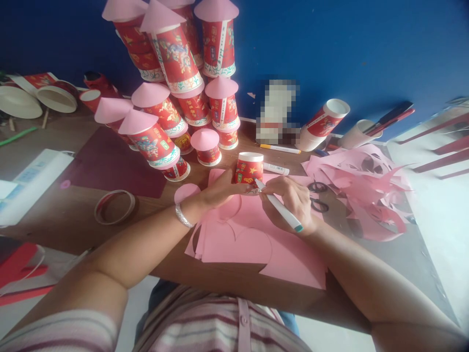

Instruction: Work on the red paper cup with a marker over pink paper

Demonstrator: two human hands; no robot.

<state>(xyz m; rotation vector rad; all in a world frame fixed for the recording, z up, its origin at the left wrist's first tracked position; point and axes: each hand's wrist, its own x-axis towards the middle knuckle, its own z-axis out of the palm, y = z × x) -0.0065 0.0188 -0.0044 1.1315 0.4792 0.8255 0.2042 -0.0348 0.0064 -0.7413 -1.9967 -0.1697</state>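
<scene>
My left hand (219, 189) is closed round the left side and base of a red paper cup (249, 168) with gold figures and a white rim, holding it up above pink paper sheets (252, 244). In my right hand (287, 200) is a white marker pen (280, 210) with a green end, its tip at the lower right side of the cup. Part of the cup's lower band is hidden by my fingers. Behind the cup lies a white capped marker (275, 168). Black-handled scissors (318, 195) rest just right of my right hand.
Stacked red cups with pink paper cones (172, 54) stand at the back left. A tape roll (115, 207) lies near my left forearm. Cut pink scraps (366, 190), a pen cup (361, 134) and stacked cups (324, 122) are at the right, by the blue wall (348, 49).
</scene>
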